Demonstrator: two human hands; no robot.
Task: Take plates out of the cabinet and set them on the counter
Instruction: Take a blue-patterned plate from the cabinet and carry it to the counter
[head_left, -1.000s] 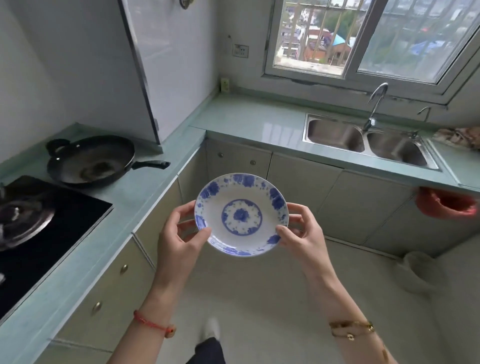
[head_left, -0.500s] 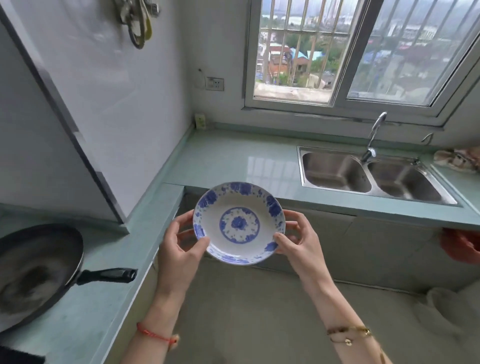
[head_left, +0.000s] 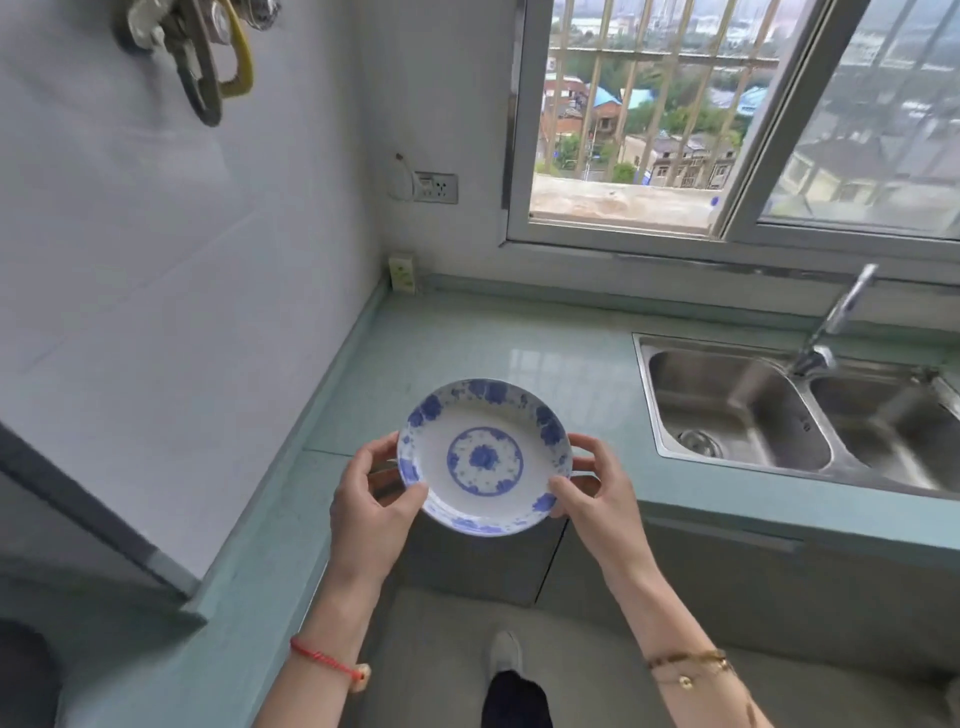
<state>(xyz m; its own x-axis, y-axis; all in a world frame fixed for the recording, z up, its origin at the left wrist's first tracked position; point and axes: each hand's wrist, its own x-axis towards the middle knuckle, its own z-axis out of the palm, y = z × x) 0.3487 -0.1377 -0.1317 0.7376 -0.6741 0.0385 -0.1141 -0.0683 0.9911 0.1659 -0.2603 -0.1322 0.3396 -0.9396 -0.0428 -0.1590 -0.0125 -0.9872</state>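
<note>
A white plate with a blue flower pattern (head_left: 484, 458) is held level in front of me, above the front edge of the pale green counter (head_left: 519, 353) at its inner corner. My left hand (head_left: 371, 506) grips the plate's left rim, thumb on top and fingers underneath. My right hand (head_left: 597, 493) grips the right rim the same way. The plate is in the air, not touching the counter. No cabinet holding plates is in view.
A double steel sink (head_left: 795, 415) with a tap (head_left: 831, 327) is set in the counter at the right. Cabinet doors (head_left: 701, 582) run below the counter. A window (head_left: 675, 119) is behind. Utensils (head_left: 202, 62) hang on the left wall.
I have stepped closer to the corner counter, carrying the plate forward in both hands. The pan and the stove have slid out of view at the left.
</note>
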